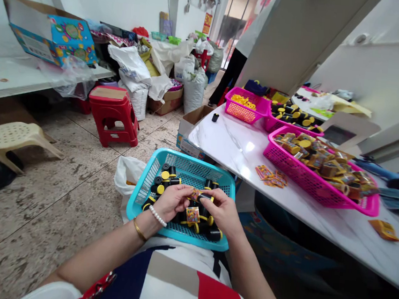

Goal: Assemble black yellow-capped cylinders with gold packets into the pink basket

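On my lap rests a turquoise plastic basket (136, 204) with several black cylinders that have yellow ends. Over it, my left hand (171, 204) pinches a small printed colourful label (194, 194) between thumb and fingertips. My right hand (225, 214) grips a black cylinder with a yellow rim (206, 197), right beside that label. Whether the label touches the cylinder I cannot tell. Just below the fingers, another printed square label (192, 215) lies on the cylinders in the basket. Both hands partly hide the basket's contents.
A marbled table (235, 146) at the right bears a pink basket of wrapped pieces (318, 191), a pink basket of yellow parts (229, 106) and a pile of labels (270, 176). Red stools (112, 117) stand at the left; a person (234, 63) stands behind the table.
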